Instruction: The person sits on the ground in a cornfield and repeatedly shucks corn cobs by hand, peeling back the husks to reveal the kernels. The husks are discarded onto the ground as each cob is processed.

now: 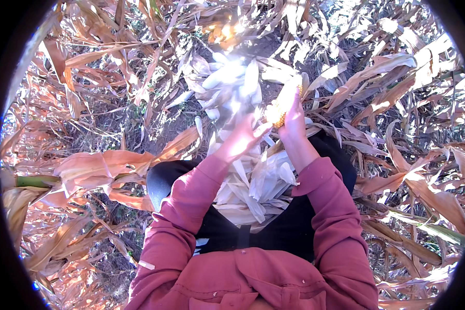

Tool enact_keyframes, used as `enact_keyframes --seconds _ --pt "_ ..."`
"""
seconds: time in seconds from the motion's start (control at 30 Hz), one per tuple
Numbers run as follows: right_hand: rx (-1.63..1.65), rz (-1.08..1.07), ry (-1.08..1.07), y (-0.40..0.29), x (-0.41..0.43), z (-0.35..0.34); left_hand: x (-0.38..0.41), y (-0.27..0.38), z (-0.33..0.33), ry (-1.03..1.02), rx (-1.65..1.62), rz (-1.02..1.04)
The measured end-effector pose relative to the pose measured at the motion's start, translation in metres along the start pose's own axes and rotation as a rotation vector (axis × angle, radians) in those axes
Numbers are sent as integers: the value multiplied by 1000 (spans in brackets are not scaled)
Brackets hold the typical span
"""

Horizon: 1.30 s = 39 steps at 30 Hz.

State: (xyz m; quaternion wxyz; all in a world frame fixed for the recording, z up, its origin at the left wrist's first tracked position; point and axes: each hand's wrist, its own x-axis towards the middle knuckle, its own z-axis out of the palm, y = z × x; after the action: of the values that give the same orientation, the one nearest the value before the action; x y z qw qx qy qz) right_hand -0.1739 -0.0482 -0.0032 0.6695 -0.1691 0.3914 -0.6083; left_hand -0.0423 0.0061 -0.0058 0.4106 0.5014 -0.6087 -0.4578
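My right hand [293, 116] is wrapped around a yellow ear of corn [278, 114], whose kernels show along its lower end and near its top. Pale glare washes out part of the ear. Close to the ear's lower end is my left hand [245, 133], thumb and fingers spread apart with nothing seen between them. Whether its thumb touches the ear, I cannot tell. Beyond both hands lies a heap of pale corn husks [217, 83], partly lost in bright sunlight. More stripped dry husks [255, 190] are piled between my legs, below the hands.
Several yellow ears of corn [221, 35] lie on the ground past the husk heap. Dry corn stalks and leaves [403, 170] crowd the right side. On the left, a broad dry leaf [100, 168] and a green stalk [37, 181] reach towards my knee.
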Motion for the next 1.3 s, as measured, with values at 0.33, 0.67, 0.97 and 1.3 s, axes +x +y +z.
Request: enact_keyframes --seconds 0.33,0.67,0.97,1.3 --pt "180 432 -236 -18 3 -4 -12 35 -1 -264 -198 -96" --pt "3 277 58 -24 40 -32 -66 22 26 -1014 442 -2" --pt "-917 678 -437 57 -26 -54 -111 -18 39 -1152 455 27" --pt "-400 308 -442 62 78 23 -105 -1 30 -1060 657 114"
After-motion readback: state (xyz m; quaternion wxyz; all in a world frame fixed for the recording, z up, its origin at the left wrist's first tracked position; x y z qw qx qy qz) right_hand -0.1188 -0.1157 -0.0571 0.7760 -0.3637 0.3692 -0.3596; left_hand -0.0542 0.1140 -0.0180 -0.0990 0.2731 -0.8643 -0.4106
